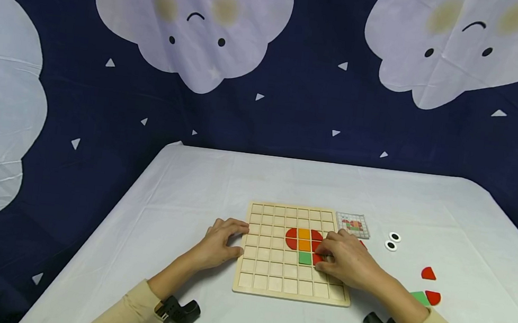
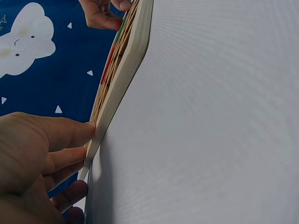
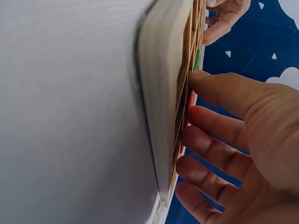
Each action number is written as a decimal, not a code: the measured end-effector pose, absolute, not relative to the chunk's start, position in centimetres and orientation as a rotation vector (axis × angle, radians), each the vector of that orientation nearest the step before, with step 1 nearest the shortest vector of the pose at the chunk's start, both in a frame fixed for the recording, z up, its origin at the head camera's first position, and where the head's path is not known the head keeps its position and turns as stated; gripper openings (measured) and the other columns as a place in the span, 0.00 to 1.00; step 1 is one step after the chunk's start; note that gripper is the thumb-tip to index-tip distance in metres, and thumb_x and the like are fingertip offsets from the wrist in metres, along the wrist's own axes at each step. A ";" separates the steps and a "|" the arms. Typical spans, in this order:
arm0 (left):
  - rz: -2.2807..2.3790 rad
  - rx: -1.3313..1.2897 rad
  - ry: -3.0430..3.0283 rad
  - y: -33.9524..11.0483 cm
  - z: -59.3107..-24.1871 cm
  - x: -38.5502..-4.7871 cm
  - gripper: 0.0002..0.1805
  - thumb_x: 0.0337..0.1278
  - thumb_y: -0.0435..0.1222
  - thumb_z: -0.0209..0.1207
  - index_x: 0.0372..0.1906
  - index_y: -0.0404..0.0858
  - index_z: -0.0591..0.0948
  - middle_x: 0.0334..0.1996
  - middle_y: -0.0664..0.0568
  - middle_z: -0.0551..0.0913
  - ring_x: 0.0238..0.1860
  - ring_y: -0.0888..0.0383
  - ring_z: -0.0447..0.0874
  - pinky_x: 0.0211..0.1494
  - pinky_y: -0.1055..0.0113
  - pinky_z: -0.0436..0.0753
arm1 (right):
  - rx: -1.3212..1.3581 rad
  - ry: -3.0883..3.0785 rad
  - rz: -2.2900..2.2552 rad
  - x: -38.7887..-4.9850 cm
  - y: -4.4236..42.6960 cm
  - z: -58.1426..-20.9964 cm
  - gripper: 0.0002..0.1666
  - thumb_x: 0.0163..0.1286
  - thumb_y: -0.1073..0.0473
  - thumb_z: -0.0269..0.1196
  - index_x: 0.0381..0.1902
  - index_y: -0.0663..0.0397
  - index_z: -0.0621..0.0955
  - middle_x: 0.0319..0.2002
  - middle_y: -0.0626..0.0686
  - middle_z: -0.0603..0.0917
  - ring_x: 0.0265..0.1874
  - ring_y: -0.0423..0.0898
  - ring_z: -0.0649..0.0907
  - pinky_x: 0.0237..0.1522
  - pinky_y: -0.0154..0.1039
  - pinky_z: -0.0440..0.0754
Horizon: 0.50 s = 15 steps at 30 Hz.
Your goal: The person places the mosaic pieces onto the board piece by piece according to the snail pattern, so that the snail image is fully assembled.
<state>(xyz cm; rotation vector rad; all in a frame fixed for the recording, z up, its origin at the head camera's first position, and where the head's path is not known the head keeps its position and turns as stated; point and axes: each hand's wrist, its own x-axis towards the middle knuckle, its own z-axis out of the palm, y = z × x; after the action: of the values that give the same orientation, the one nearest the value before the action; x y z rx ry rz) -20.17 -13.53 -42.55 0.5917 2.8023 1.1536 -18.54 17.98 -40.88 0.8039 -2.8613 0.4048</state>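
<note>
A wooden grid board lies on the table with shallow square cells. Orange tiles, red quarter-round tiles and a green square tile sit in cells right of its middle. My left hand rests against the board's left edge, thumb and fingers spread apart along the rim. With thumb and index finger my right hand pinches a red tile at a cell beside the green one. The right hand partly hides the tiles under it.
A small pattern card lies by the board's upper right corner. Farther right are two eye discs, loose red pieces and a green piece partly behind the right forearm. A dark blue cloud-print cloth hangs behind the white table.
</note>
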 end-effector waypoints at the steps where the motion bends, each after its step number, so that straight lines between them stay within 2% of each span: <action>1: 1.152 0.590 2.804 -13.5 -42.6 -20.2 0.25 0.48 0.32 0.64 0.56 0.38 0.78 0.60 0.56 0.74 0.51 0.58 0.64 0.50 0.61 0.58 | 0.805 -2.861 0.405 -18.5 18.0 -40.9 0.12 0.48 0.49 0.73 0.31 0.43 0.84 0.30 0.38 0.77 0.32 0.38 0.69 0.36 0.37 0.66; 11: 1.149 0.613 2.812 -13.7 -42.7 -20.1 0.25 0.48 0.33 0.64 0.56 0.38 0.78 0.60 0.55 0.74 0.51 0.57 0.64 0.50 0.61 0.58 | 0.791 -2.861 0.434 -18.4 18.3 -40.4 0.12 0.49 0.50 0.72 0.32 0.44 0.85 0.31 0.40 0.79 0.33 0.38 0.70 0.37 0.37 0.68; 13: 1.146 0.612 2.811 -13.7 -42.7 -20.2 0.25 0.48 0.33 0.64 0.56 0.38 0.78 0.60 0.55 0.74 0.51 0.58 0.64 0.50 0.61 0.58 | 0.766 -2.858 0.465 -18.3 18.7 -40.1 0.12 0.50 0.52 0.72 0.33 0.46 0.85 0.32 0.41 0.79 0.34 0.40 0.73 0.42 0.41 0.71; 15: 1.142 0.607 2.808 -13.7 -42.7 -20.2 0.25 0.48 0.34 0.64 0.57 0.39 0.78 0.60 0.56 0.74 0.51 0.58 0.64 0.50 0.62 0.58 | 0.716 -2.869 0.495 -18.1 19.4 -39.6 0.11 0.50 0.53 0.71 0.34 0.46 0.86 0.34 0.43 0.81 0.42 0.48 0.78 0.50 0.48 0.72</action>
<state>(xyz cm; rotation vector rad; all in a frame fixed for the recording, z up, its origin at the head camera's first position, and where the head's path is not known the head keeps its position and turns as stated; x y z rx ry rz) -20.18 -13.70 -42.69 0.6068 2.8076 1.1416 -18.11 19.42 -39.60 0.7159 -2.8690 0.4952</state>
